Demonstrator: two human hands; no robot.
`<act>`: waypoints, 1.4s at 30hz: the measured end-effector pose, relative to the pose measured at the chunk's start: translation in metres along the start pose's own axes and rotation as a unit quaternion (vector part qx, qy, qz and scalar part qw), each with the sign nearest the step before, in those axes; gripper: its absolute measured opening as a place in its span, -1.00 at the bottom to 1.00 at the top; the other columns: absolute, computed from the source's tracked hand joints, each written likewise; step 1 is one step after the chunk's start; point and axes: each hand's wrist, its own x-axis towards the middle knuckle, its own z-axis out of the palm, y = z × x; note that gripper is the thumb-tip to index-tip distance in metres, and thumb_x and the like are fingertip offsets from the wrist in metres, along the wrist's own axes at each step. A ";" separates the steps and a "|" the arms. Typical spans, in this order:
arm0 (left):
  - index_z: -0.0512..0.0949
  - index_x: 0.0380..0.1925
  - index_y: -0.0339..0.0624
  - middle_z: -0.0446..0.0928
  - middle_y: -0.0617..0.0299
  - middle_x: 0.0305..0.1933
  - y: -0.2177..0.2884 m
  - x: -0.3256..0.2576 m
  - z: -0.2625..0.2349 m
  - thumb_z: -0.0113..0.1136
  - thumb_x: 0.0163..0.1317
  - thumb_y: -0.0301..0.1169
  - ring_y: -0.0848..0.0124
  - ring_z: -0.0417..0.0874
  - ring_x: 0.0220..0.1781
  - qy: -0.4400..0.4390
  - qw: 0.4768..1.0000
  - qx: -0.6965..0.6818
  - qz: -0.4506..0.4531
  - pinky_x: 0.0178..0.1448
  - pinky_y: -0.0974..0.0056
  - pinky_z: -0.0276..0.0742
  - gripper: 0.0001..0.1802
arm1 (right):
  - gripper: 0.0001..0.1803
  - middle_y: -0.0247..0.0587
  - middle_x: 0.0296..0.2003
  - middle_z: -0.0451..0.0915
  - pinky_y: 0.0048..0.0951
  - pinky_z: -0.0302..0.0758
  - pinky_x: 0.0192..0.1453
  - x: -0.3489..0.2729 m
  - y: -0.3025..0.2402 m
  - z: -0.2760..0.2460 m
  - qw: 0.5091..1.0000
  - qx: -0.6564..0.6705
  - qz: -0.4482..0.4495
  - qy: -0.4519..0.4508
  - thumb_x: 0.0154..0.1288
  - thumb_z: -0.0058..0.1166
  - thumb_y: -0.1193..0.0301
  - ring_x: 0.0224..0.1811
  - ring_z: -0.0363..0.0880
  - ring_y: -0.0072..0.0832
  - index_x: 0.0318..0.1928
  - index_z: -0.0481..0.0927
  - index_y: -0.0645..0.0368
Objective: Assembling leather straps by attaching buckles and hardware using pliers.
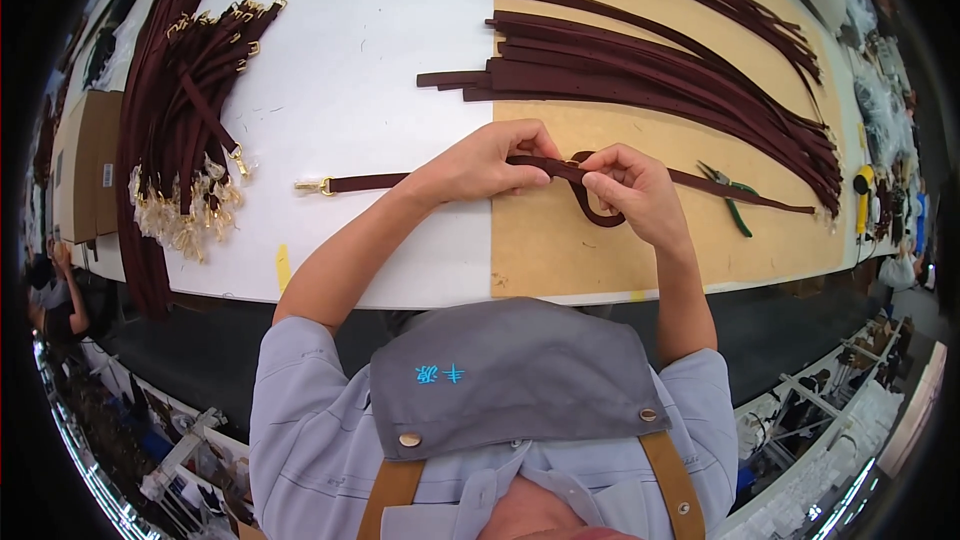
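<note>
We judge the dark red strap [370,182], stretched across the desk [435,250], light, bendy and hardly fragile, best taken by its flat faces beside the loop [583,205], where our left grip [492,162] and right grip [635,195] pinch it.

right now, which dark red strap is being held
The strap with its gold clasp pointing left across the white tabletop, pinched by the left hand and right hand; the bundled straps lie apart, untouched.

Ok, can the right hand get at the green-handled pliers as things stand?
Probably yes: the pliers lie just right of the right hand, though it is pinching the dark strap and may need to let go first.
</note>
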 end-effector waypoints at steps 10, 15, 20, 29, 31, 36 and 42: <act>0.49 -0.17 -0.29 0.54 0.28 -0.26 0.006 -0.001 0.001 0.23 0.22 -0.49 0.61 0.51 -0.29 0.046 0.997 0.054 0.027 -0.33 0.47 0.48 -0.79 | -0.90 -0.51 -0.57 0.47 -0.70 0.18 -0.55 0.009 -0.002 0.014 0.997 -0.043 -0.029 0.054 0.27 0.16 0.51 -0.58 0.29 -0.83 -0.24 0.59 0.31; 0.50 -0.23 -0.32 0.60 0.18 -0.31 -0.003 0.010 -0.013 0.17 0.28 -0.47 0.60 0.52 -0.44 0.000 1.000 0.004 -0.017 -0.40 0.48 0.46 -0.85 | -0.92 -0.51 -0.51 0.50 -0.75 0.20 -0.50 0.019 0.002 0.011 0.997 -0.065 0.018 0.037 0.29 0.16 0.53 -0.53 0.33 -0.84 -0.26 0.58 0.29; 0.50 -0.25 -0.31 0.58 0.26 -0.37 -0.004 0.009 -0.009 0.18 0.28 -0.47 0.61 0.58 -0.35 0.011 1.000 0.003 -0.016 -0.41 0.49 0.45 -0.87 | -0.90 -0.47 -0.55 0.54 -0.68 0.32 -0.49 0.025 0.009 0.020 0.993 -0.095 -0.055 0.047 0.24 0.19 0.50 -0.52 0.40 -0.81 -0.36 0.60 0.30; 0.48 -0.22 -0.30 0.56 0.24 -0.37 -0.010 0.001 0.006 0.26 0.22 -0.44 0.58 0.52 -0.41 0.029 0.992 0.117 0.021 -0.36 0.44 0.45 -0.79 | -0.84 -0.34 -0.51 0.61 -0.60 0.46 -0.36 0.022 0.032 0.029 0.985 -0.120 -0.092 0.087 0.21 0.24 0.44 -0.47 0.49 -0.72 -0.33 0.62 0.32; 0.48 -0.22 -0.32 0.56 0.20 -0.37 -0.008 0.000 0.009 0.26 0.18 -0.44 0.53 0.55 -0.39 0.048 0.984 0.165 0.049 -0.32 0.40 0.50 -0.76 | -0.83 -0.35 -0.50 0.61 -0.61 0.46 -0.36 0.021 0.031 0.031 0.981 -0.114 -0.115 0.106 0.22 0.24 0.44 -0.46 0.49 -0.72 -0.33 0.62 0.33; 0.48 -0.18 -0.31 0.59 0.19 -0.25 0.000 -0.005 0.006 0.29 0.20 -0.39 0.49 0.57 -0.23 0.042 0.977 0.182 0.101 -0.09 0.35 0.51 -0.72 | -0.80 -0.36 -0.49 0.60 -0.60 0.45 -0.35 0.013 0.007 0.014 0.989 -0.136 -0.039 0.045 0.24 0.23 0.41 -0.46 0.48 -0.71 -0.33 0.60 0.33; 0.49 -0.11 -0.31 0.60 0.19 -0.23 -0.007 -0.001 0.004 0.28 0.20 -0.40 0.47 0.58 -0.18 0.045 0.973 0.198 0.110 -0.01 0.34 0.50 -0.69 | -0.77 -0.32 -0.42 0.60 -0.56 0.47 -0.28 0.024 0.016 0.020 0.994 -0.097 -0.041 0.040 0.25 0.23 0.35 -0.40 0.49 -0.67 -0.33 0.58 0.31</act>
